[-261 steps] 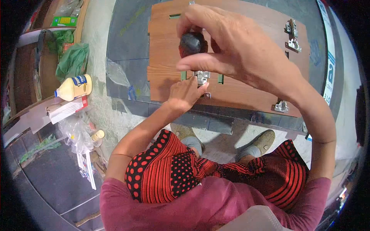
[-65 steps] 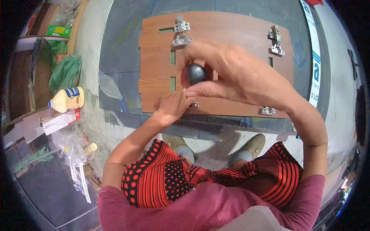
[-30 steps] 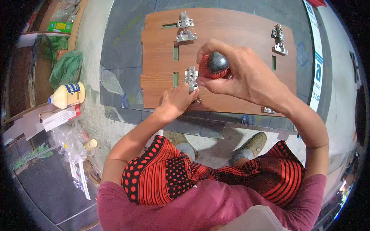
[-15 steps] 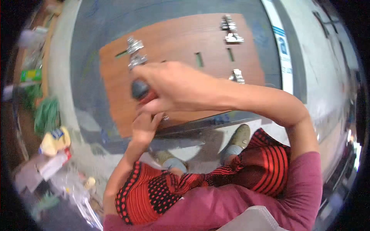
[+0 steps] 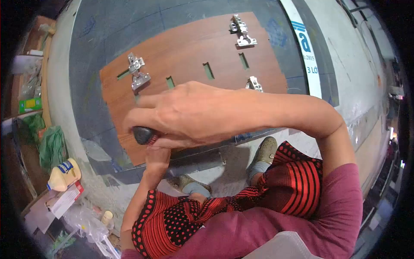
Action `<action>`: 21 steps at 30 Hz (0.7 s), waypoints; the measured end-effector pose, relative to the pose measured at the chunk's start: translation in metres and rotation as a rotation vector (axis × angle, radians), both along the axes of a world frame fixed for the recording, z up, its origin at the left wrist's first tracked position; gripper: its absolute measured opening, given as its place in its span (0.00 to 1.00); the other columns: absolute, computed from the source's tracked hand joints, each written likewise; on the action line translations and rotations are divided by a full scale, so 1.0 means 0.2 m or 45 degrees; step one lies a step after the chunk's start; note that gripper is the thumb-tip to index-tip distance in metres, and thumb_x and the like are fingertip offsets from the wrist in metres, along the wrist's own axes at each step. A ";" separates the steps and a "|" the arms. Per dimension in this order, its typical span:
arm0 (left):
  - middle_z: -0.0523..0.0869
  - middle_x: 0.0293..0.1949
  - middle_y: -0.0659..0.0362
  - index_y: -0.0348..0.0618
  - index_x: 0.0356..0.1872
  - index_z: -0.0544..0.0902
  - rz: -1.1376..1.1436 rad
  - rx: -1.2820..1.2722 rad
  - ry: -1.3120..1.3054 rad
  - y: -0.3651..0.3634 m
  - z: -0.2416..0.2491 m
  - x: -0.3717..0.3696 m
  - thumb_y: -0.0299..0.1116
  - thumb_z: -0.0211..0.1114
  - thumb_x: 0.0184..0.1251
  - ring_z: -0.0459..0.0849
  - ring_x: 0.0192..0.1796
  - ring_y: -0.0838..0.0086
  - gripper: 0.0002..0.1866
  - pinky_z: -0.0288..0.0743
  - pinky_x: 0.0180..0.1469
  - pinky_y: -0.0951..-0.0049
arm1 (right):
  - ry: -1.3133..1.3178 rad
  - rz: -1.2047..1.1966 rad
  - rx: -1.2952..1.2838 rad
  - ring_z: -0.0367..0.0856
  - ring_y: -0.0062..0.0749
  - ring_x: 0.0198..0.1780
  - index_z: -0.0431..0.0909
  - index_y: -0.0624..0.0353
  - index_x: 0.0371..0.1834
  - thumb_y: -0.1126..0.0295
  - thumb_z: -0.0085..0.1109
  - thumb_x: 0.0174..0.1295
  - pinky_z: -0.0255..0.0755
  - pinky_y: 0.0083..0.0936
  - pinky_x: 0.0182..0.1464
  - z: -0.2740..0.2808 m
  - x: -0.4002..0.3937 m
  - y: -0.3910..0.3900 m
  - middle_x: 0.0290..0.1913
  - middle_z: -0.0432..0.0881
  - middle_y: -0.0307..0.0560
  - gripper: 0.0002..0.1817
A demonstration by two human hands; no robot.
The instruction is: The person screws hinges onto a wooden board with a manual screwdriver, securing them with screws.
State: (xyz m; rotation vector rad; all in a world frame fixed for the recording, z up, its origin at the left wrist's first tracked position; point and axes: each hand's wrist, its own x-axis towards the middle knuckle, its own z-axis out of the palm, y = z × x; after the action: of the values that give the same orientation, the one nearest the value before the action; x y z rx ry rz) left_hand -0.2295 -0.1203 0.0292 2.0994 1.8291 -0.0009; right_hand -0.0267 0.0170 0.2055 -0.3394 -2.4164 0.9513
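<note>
Head view shows the right hand (image 5: 183, 113) wrapped around a tool handle (image 5: 142, 135) over the wooden board (image 5: 185, 54); the left hand's (image 5: 158, 160) grip is hidden. The handle looks stiff and light, best held around its middle.

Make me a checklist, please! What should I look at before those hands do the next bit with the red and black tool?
1. Tool held: ok, the right hand is wrapped around it.
2. Tip in the right place: cannot tell, it is hidden.
3. Left hand safely clear of the tip: cannot tell, the right hand covers part of it.
4. Wooden panel supported: ok, it lies on the dark surface.
5. Clear view of the working spot: not ok, the right hand blocks it.
</note>
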 end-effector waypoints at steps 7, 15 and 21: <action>0.84 0.42 0.49 0.41 0.46 0.79 0.180 -0.309 0.057 0.05 0.14 0.05 0.47 0.51 0.67 0.83 0.45 0.54 0.20 0.77 0.44 0.57 | -0.137 -0.164 -0.070 0.80 0.53 0.37 0.65 0.60 0.45 0.54 0.63 0.56 0.73 0.42 0.34 -0.01 0.00 0.02 0.38 0.76 0.50 0.24; 0.84 0.32 0.42 0.40 0.35 0.84 0.160 -0.232 -0.048 0.04 0.08 0.01 0.50 0.51 0.66 0.85 0.38 0.49 0.22 0.77 0.42 0.53 | -0.217 -0.127 -0.242 0.78 0.45 0.42 0.66 0.58 0.50 0.59 0.63 0.58 0.73 0.36 0.43 0.05 0.01 0.01 0.42 0.73 0.51 0.23; 0.84 0.29 0.41 0.35 0.36 0.79 0.122 -0.098 -0.008 -0.02 -0.17 -0.04 0.54 0.50 0.68 0.84 0.37 0.47 0.27 0.77 0.43 0.52 | -0.110 0.074 -0.125 0.78 0.37 0.39 0.68 0.56 0.52 0.59 0.67 0.55 0.73 0.29 0.39 0.04 0.01 0.04 0.46 0.77 0.49 0.25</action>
State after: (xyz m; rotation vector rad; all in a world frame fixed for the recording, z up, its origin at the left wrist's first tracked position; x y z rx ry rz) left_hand -0.2376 -0.1239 -0.0041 1.9563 1.8931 -0.0395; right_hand -0.0245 0.0252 0.2129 -0.3542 -2.4747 1.1043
